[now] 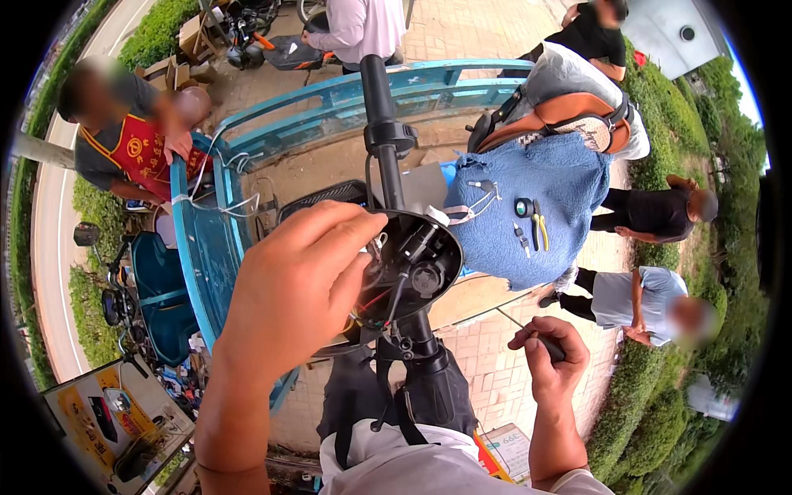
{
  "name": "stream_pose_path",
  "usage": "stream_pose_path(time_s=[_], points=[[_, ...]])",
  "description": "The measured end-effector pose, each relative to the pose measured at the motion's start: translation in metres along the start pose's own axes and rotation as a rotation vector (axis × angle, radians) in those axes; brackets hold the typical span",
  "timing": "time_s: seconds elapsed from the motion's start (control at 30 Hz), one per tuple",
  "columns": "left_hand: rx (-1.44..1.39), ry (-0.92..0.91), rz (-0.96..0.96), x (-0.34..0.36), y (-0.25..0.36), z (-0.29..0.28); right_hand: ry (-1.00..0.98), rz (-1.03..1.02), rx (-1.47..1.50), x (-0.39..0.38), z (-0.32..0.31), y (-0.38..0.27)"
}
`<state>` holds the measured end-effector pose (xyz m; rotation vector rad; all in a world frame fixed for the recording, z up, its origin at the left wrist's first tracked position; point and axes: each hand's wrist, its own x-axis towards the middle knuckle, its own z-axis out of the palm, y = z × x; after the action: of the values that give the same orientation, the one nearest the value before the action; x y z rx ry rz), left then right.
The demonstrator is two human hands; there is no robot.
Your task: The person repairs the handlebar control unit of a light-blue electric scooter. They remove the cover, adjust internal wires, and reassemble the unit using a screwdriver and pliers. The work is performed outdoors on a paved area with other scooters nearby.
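In front of me is an open, round black housing (445, 247), mounted on a black tube with a handlebar (376, 91). Inside it are wires, a black cylindrical part (421, 241) and a round socket-like part (426, 279). My left hand (305, 272) is closed over the housing's left side, fingertips at its rim and thumb inside; what lies under the palm is hidden. To the lower right, apart from the housing, my right hand (554, 351) is closed around the dark handle of a screwdriver (551, 346). Its thin shaft points up and left.
A blue metal cart (198, 247) stands behind the housing. On a blue towel (503, 165) lie yellow-handled pliers (539, 224), a roll of tape (523, 207) and small connectors (521, 239). An orange-brown bag (569, 115) sits beyond. A person in a red apron (140, 153) leans at the cart; several others stand around.
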<state>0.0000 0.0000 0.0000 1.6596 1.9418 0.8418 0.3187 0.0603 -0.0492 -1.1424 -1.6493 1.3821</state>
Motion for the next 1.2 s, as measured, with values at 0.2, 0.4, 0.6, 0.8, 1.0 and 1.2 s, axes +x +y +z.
stream_pose_path(time_s=[0.2,0.4,0.6,0.8,1.0,1.2], points=[[-0.06,-0.265,0.351,0.041,-0.056,0.007,-0.117,-0.429,-0.574,0.005,0.066,-0.073],[-0.24,-0.496,0.324,0.062,-0.056,0.015,-0.151,-0.559,-0.797,0.022,0.109,-0.086],[-0.152,-0.399,0.394,0.065,-0.059,0.029,-0.084,-0.551,-0.86,0.02,0.122,-0.067],[0.032,-0.201,0.545,0.057,-0.063,0.039,-0.048,-0.559,-0.91,0.02,0.126,-0.063],[0.131,-0.233,0.509,0.056,-0.061,0.036,-0.012,-0.462,-0.946,0.018,0.13,-0.069],[0.207,-0.152,0.454,0.047,-0.057,0.044,-0.037,-0.338,-0.943,0.017,0.12,-0.063]])
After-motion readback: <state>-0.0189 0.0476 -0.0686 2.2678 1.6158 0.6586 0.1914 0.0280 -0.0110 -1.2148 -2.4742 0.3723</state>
